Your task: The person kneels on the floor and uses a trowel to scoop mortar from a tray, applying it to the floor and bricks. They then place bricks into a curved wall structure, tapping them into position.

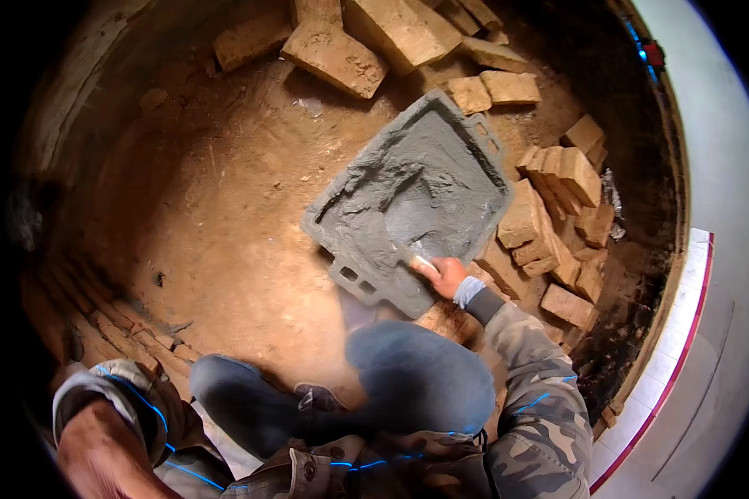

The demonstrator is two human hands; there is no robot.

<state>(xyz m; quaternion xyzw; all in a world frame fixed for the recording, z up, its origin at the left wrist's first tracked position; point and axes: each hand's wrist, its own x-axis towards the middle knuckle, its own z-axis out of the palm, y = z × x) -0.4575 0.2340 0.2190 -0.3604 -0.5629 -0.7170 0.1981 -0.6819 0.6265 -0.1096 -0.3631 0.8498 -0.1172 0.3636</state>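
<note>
1. In front of your knees, on the dirt floor point(225, 274), a grey tray point(360, 283) holds wet mortar point(462, 179); bricks point(578, 175) lie along its right side and beyond its far edge.
2. Your right hand point(449, 276) has its fingers wrapped around the handle of a trowel point(422, 263), its working end down in the mortar, where the blade's outline is hard to make out.
3. Your left hand point(100, 453) is at the lower left, its fingers out of sight; you cannot tell whether they are wide, narrow or holding something.
4. The step in hand looks like working or scooping the mortar.
5. The next move probably calls for lifting a level load over the rim without spilling.
</note>
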